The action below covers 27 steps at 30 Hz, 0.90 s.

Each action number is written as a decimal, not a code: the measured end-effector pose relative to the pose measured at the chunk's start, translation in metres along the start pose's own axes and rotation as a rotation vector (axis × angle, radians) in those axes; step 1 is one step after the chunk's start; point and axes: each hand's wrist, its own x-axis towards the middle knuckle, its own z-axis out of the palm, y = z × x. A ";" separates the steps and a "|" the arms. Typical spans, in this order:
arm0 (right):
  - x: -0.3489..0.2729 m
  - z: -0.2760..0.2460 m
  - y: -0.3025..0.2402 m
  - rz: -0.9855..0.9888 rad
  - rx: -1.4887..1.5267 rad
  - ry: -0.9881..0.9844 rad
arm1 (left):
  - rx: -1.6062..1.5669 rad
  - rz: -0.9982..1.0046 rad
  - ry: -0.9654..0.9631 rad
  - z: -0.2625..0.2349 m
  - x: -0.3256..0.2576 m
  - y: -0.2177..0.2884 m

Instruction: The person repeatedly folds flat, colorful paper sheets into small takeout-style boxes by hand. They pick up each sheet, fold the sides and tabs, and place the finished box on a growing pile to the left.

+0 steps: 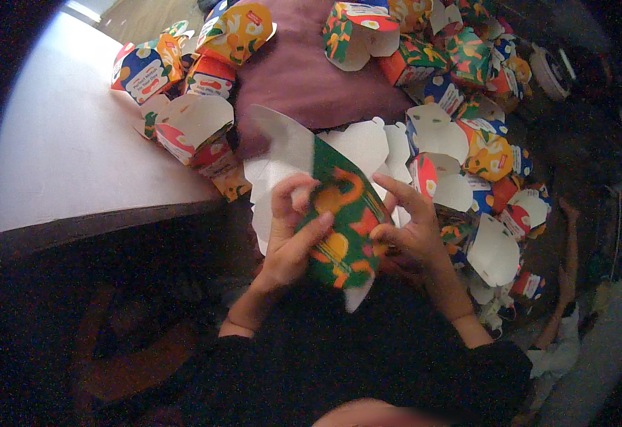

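Between my two hands is a paper carton (pixel 350 235), printed green with orange, yellow and pink shapes. It is tilted, with a white flap standing up at its far left and a white point toward me. My left hand (pixel 290 242) grips its left side, the thumb lying across the printed face. At the right edge, my right hand (pixel 419 231) pinches the carton with a bent thumb, while the index finger reaches up along the edge. Some of the right fingers are hidden behind it. White carton blanks (pixel 364 146) lie beneath and beyond the carton.
Folded cartons are heaped at the right (pixel 492 160) and more (pixel 208 121) stand at the left by a white tabletop (pixel 76 135). A maroon cushion-like surface (pixel 297 71) lies ahead. Another person's arm (pixel 567 263) shows at the far right.
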 end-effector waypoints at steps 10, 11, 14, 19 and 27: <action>0.024 -0.014 0.001 -0.533 -0.249 0.022 | 0.266 -0.464 -0.243 -0.010 0.002 0.005; 0.024 -0.014 0.002 -0.517 -0.252 0.069 | 0.182 -0.322 -0.264 -0.005 0.001 0.003; 0.022 -0.014 0.002 -0.454 -0.261 0.237 | -0.391 -0.264 -0.315 -0.004 0.002 0.001; 0.016 -0.011 -0.005 -0.445 -0.368 0.405 | 0.201 -0.661 -0.092 -0.004 -0.004 0.007; 0.017 -0.031 -0.004 -0.757 -0.448 0.078 | -0.151 -0.637 -0.032 -0.006 -0.001 0.010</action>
